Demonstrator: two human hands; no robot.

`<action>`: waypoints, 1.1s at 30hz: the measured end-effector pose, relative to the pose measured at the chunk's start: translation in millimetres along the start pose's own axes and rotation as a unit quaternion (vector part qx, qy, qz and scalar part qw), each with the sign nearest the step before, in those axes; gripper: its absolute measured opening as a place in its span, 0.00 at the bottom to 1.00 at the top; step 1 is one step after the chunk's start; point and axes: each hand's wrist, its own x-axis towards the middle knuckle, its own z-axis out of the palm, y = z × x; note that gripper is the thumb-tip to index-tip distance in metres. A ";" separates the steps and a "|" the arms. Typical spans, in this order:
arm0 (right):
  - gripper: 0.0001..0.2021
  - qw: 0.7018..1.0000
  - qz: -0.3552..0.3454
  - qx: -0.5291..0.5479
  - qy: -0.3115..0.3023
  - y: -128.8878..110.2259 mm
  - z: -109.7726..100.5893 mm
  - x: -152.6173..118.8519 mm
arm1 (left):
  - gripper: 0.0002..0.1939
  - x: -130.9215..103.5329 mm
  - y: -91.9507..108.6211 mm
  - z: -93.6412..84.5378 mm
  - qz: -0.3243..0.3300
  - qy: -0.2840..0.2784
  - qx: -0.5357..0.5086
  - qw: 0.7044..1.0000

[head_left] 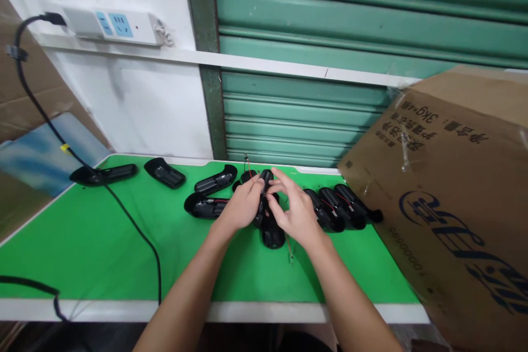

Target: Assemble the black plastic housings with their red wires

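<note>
My left hand (247,203) is closed around a narrow black plastic shell (267,177), held up over the middle of the green table. My right hand (295,206) pinches at the near side of the same shell, thumb and fingers meeting on it; the exact spot between the fingertips is too small to make out. A thin red wire (248,168) with a small dark end stands up beside my left thumb. Below my right hand hangs another thin wire (291,253). Under both hands lies a further black shell (273,234), partly covered.
Several black shells with red wires (336,209) stand in a row at the right. More black shells (165,172) lie along the back left. A black cable (132,225) crosses the green table (82,242). A large cardboard box (445,187) leans in from the right.
</note>
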 end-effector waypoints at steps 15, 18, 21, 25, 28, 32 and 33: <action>0.22 0.999 0.010 -0.022 0.038 0.0 12.7 -5.4 | 0.20 2.4 -4.7 0.0 0.004 0.020 0.008 1.000; 0.19 0.998 -0.002 -0.034 0.056 -2.0 14.5 -5.8 | 0.19 2.6 -5.6 0.0 0.002 0.017 0.005 1.000; 0.16 0.995 -0.013 -0.060 0.073 -4.4 16.0 -5.2 | 0.18 2.3 -7.1 0.7 0.000 0.027 -0.001 1.000; 0.14 0.991 -0.047 -0.091 0.083 -4.1 18.3 -4.2 | 0.18 2.6 -11.6 2.5 -0.006 0.048 -0.016 0.999; 0.13 0.986 -0.080 -0.118 0.083 -2.5 19.4 -3.7 | 0.16 3.5 -14.5 3.9 -0.008 0.061 -0.038 0.997; 0.11 0.981 -0.111 -0.137 0.078 -3.3 18.9 -2.0 | 0.18 3.8 -13.1 5.2 -0.024 0.071 -0.035 0.997; 0.10 0.979 -0.118 -0.146 0.078 -4.1 18.3 -1.4 | 0.18 3.6 -11.8 5.2 -0.029 0.069 -0.027 0.997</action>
